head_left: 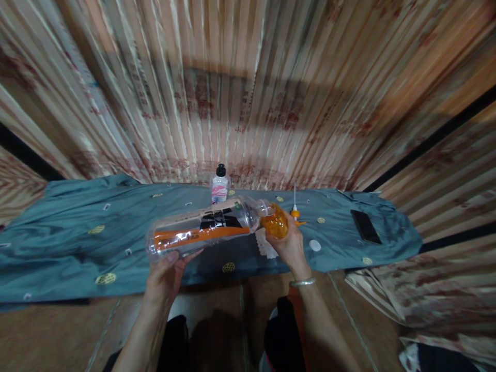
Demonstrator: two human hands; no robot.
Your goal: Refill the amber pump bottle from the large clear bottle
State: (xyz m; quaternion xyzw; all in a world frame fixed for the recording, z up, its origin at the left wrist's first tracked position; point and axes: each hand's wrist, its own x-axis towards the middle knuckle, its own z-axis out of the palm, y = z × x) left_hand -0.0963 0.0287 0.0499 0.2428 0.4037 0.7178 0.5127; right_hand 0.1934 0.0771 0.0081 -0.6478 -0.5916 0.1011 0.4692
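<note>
My left hand (pixel 170 268) is closed around the base end of a large clear plastic bottle (pixel 201 227) with an orange and black label. The bottle lies nearly level in the air, its neck tilted slightly up to the right. Its mouth meets the top of a small orange see-through bottle (pixel 275 221), which my right hand (pixel 291 243) grips. Whether liquid passes between them I cannot tell. Just beyond my right hand, an orange pump top (pixel 295 214) with a white tube lies on the cloth. A white crumpled tissue (pixel 265 247) lies partly under my right hand.
A teal patterned cloth (pixel 127 206) covers the long table. At its back stands a clear bottle with black cap and pink label (pixel 219 187). To the right are a white round disc (pixel 315 245) and a black phone (pixel 366 227). A patterned curtain (pixel 232 103) hangs behind.
</note>
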